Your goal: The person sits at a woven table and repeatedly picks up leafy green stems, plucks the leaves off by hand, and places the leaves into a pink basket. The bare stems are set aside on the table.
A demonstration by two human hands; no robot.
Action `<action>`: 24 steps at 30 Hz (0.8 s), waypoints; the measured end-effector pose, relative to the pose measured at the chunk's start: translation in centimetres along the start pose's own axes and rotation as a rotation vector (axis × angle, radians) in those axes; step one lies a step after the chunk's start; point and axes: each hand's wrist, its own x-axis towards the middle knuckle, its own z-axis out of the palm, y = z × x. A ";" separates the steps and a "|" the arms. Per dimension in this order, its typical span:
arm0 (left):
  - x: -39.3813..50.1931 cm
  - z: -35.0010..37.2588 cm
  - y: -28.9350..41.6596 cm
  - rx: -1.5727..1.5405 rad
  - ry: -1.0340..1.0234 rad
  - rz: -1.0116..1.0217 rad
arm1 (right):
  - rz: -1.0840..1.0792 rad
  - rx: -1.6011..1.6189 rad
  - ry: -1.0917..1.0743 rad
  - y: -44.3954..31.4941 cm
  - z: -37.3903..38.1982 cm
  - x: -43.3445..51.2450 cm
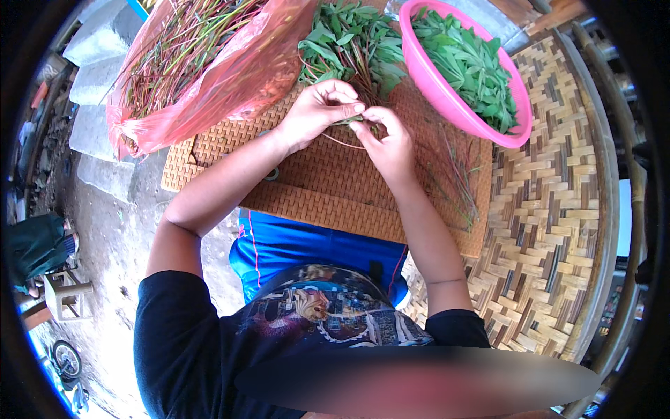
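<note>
My left hand [322, 112] and my right hand [387, 137] meet above a woven-pattern tabletop [324, 196]. Between their fingertips is a small green sprig [345, 121], pinched from both sides and partly covered by the fingers. A thin reddish stem [343, 142] curves just below the hands. Right beyond them lies a heap of leafy greens [345, 42], its red stems pointing towards me. To the right of the heap, a pink plastic basket [437, 102] holds loose green leaves [471, 68].
A translucent red plastic bag [251, 73] full of bare stems [193, 57] lies at the table's far left. Several thin stems [460, 178] are scattered at the right. A woven bamboo wall [544, 209] borders that side. Concrete steps [99, 125] and a small stool [68, 296] stand left, near another person.
</note>
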 end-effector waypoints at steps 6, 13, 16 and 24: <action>0.2 0.8 0.0 0.120 0.032 0.065 | 0.124 0.145 -0.055 1.5 -0.5 -0.4; -0.4 0.9 2.9 0.939 -0.204 0.055 | 0.239 0.360 0.038 1.8 -1.6 0.2; -0.2 0.8 3.9 0.979 -0.172 0.040 | 0.183 0.226 0.066 1.1 -2.5 0.6; 0.2 0.3 3.6 0.600 -0.114 -0.004 | 0.061 0.229 0.204 -1.7 -7.1 2.7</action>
